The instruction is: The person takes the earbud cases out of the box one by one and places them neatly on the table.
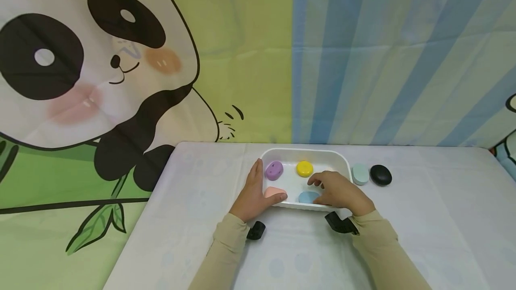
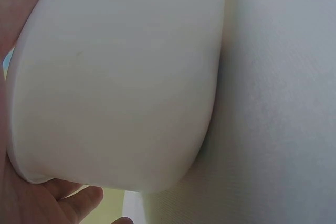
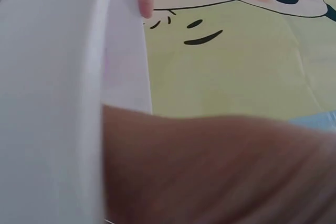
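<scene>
A white tray (image 1: 342, 161) holds a purple oval piece (image 1: 274, 170) with small holes, a yellow round piece (image 1: 304, 168), a peach piece (image 1: 274, 191) and a light blue disc (image 1: 308, 197). My left hand (image 1: 256, 192) grips the tray's front left corner, thumb over the front rim beside the peach piece and fingers along the outer left side. In the left wrist view, the fingers (image 2: 79, 203) wrap past the tray's end. Over the tray's right end, my right hand (image 1: 340, 191) reaches in with bent fingers apart from the thumb, which is right at the light blue disc's edge.
Just right of the tray lie a pale mint piece (image 1: 360, 174) and a black oval piece (image 1: 380, 175) on the white-covered table (image 1: 435, 218). A panda-print cloth (image 1: 250, 79) hangs directly behind the table. Black straps (image 1: 340, 223) show at both wrists.
</scene>
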The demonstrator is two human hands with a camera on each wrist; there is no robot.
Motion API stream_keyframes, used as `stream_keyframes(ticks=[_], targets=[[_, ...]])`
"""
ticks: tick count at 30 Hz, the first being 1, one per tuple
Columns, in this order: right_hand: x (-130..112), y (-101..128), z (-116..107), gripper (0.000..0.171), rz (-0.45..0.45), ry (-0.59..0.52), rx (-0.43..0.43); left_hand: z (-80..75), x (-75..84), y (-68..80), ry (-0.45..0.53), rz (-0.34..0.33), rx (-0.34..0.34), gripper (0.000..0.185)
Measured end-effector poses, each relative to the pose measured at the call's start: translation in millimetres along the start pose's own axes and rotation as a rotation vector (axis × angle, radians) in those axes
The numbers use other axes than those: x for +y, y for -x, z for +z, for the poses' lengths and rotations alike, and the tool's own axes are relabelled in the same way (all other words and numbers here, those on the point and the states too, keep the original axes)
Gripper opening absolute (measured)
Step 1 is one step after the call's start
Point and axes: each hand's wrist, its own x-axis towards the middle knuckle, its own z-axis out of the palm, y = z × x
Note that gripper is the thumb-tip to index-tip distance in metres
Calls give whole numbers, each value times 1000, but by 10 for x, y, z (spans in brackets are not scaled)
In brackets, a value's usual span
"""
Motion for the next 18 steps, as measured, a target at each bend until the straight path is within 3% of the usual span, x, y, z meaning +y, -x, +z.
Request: stream_keyframes(ticks=[7,18], targets=[[33,-40,61,31,-19,-18,-6,0,-16,-13,-3,16,5,128],[57,-68,118,42,-30,3,14,9,-25,-14,0,22,7,128]])
